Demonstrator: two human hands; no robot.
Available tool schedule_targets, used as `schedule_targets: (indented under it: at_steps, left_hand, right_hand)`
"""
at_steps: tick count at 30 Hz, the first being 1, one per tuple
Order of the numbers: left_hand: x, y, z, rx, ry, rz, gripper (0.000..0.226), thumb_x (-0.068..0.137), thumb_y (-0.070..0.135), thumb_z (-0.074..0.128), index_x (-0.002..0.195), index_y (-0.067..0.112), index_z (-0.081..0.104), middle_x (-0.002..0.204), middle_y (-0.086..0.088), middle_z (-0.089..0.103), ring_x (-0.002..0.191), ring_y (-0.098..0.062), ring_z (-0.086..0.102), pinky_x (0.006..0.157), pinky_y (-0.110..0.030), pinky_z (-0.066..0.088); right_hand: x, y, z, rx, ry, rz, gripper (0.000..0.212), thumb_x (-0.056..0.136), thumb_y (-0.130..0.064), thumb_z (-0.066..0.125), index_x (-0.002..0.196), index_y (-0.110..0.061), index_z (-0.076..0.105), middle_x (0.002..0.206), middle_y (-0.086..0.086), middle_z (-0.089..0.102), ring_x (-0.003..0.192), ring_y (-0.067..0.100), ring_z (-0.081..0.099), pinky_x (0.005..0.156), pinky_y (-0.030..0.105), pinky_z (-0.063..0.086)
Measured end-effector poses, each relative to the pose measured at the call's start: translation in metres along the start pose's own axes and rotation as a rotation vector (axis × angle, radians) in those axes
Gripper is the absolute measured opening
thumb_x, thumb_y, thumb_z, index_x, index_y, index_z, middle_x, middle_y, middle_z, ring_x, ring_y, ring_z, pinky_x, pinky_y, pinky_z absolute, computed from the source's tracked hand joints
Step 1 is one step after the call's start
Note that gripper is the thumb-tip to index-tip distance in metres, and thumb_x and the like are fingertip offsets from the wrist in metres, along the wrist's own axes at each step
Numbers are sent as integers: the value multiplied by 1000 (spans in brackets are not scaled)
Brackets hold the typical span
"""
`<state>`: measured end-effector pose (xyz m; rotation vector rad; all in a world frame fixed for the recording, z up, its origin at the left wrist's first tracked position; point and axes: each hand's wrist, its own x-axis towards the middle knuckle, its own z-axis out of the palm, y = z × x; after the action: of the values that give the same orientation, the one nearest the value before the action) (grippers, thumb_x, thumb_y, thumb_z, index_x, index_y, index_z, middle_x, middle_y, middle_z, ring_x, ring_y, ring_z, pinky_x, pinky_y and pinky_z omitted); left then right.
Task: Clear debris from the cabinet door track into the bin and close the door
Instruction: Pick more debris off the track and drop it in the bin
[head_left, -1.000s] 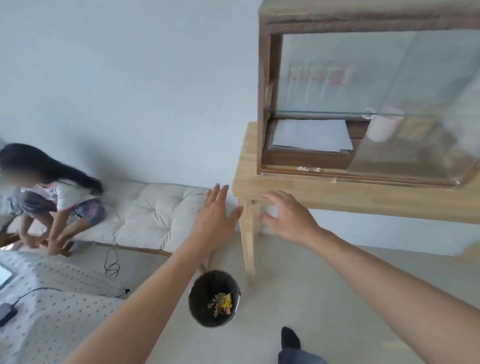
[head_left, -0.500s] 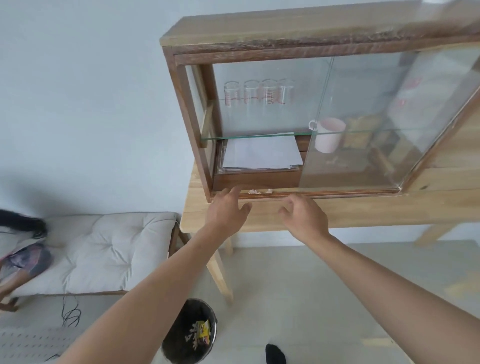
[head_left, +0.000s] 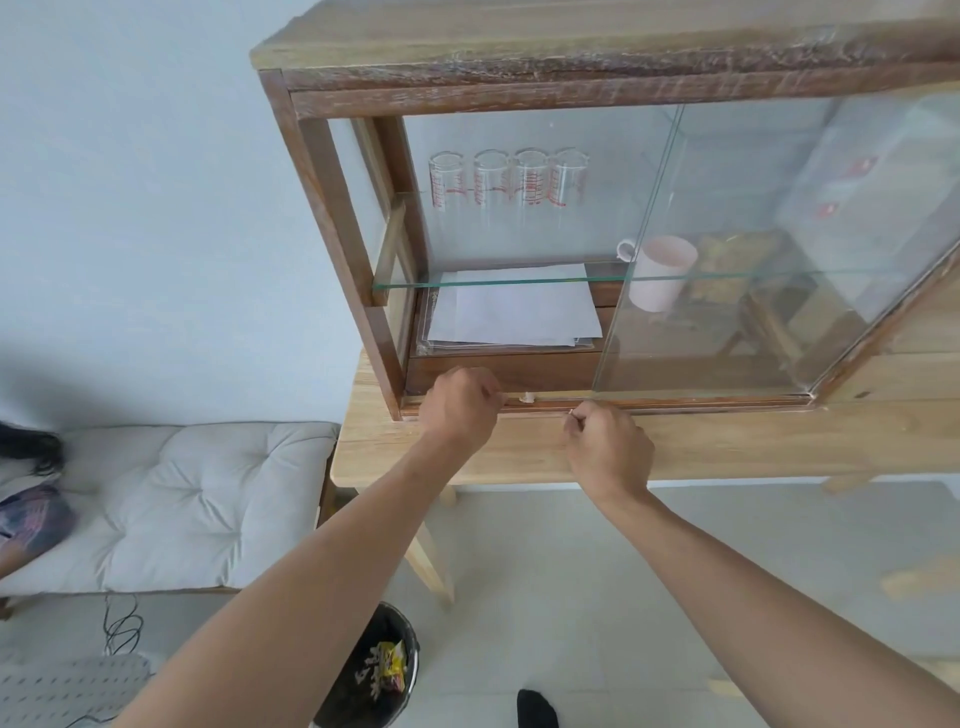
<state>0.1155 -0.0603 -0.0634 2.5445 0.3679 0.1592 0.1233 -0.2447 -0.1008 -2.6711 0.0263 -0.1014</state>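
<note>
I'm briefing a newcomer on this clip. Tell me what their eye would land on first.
First, the two hands: the left hand and right hand are curled at the cabinet's bottom door track, with a pale bit of debris lying between them. Above, the glass door stands slid aside, showing four glasses with red markings and a pink mug. On the floor below sits a dark bin holding wrappers.

Left hand (head_left: 460, 402) covers the track (head_left: 675, 402) beneath it; curled fingers (head_left: 488, 395) hide any pinched debris. Bin (head_left: 400, 639) half behind left forearm, contents too small to identify. Cabinet (head_left: 571, 67) cut off at right edge.
</note>
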Motion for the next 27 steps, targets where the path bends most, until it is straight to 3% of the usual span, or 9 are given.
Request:
schedule_targets:
  at_steps: [6, 11, 18, 23, 27]
  left_hand:
    - [3, -4, 6, -2, 2, 37, 9, 98, 23, 68, 91, 18, 71, 98, -4, 67, 88, -27, 63, 68, -35, 49]
    - [1, -10, 7, -119, 44, -5, 12, 98, 23, 68, 93, 13, 69, 94, -5, 70, 86, -26, 63, 74, -39, 54]
    - [-14, -28, -6, -263, 86, -77, 11, 94, 24, 74, 88, 15, 72, 79, 4, 70, 74, -13, 62, 62, -22, 47]
    - [-34, -48, -18, -314, 83, -143, 9, 92, 24, 77, 86, 18, 74, 75, 9, 66, 70, -3, 58, 54, -6, 40]
    - [-53, -71, -32, -323, 98, -202, 8, 91, 29, 76, 84, 24, 74, 76, 10, 69, 72, -5, 61, 53, -7, 38]
  right_hand:
    - [-3, -19, -1, 209, 110, -136, 16, 99, -33, 64, 89, -24, 73, 85, -7, 73, 81, 22, 67, 64, 33, 44]
    - [11, -37, 3, 304, 41, -136, 16, 100, -29, 65, 90, -22, 76, 91, -8, 75, 85, 22, 69, 65, 32, 47]
    - [19, -45, 3, 221, -61, -83, 28, 98, -33, 69, 80, -13, 75, 79, 8, 77, 80, 35, 71, 61, 33, 45]
    - [25, -60, -1, 209, -132, -75, 31, 96, -23, 67, 73, -3, 73, 78, 20, 75, 80, 43, 69, 61, 37, 49]
    - [18, -61, 0, 330, -148, -70, 29, 93, -22, 69, 71, -4, 73, 68, 11, 73, 71, 36, 68, 58, 37, 46]
